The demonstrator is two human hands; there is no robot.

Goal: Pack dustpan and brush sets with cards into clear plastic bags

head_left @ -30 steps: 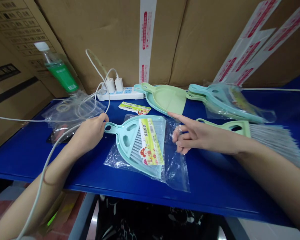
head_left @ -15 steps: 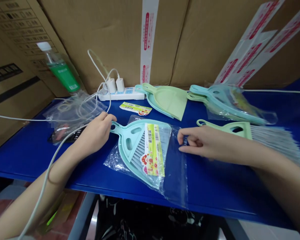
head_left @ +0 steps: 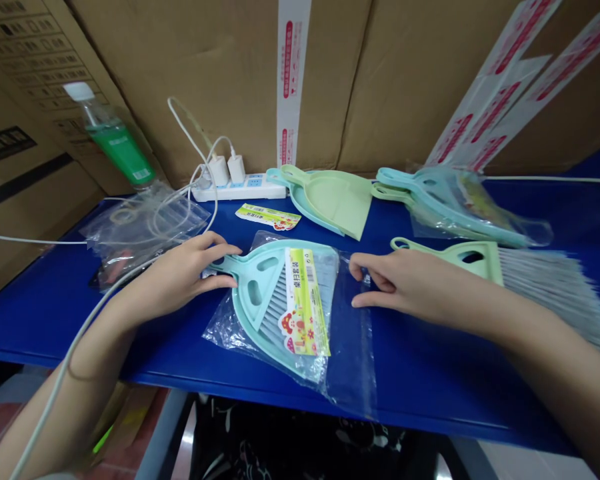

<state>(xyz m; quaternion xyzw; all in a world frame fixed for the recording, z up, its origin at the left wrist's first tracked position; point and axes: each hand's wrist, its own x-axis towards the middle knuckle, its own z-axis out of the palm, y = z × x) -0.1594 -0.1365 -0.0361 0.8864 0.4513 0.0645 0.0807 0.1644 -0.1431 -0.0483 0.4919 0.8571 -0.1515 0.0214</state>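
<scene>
A light blue dustpan (head_left: 260,293) with a small brush and a yellow label card (head_left: 305,300) lies inside a clear plastic bag (head_left: 350,347) on the blue table (head_left: 430,373). My left hand (head_left: 180,277) pinches the dustpan's handle through the bag. My right hand (head_left: 400,283) presses and pinches the bag's right edge beside the pan. A green brush (head_left: 505,267) with grey bristles lies just behind my right hand.
Stacked green and blue dustpans (head_left: 330,197) and a bagged set (head_left: 460,203) sit at the back. A power strip (head_left: 235,187) with chargers, a loose label (head_left: 267,215), a green bottle (head_left: 113,137), empty bags (head_left: 145,223) and white cables are at the left. Cardboard boxes (head_left: 220,73) wall the rear.
My right hand went from pointing with one finger to closing on the bag's right edge. The bagged dustpan shifted slightly right, and my left hand moved further along its handle.
</scene>
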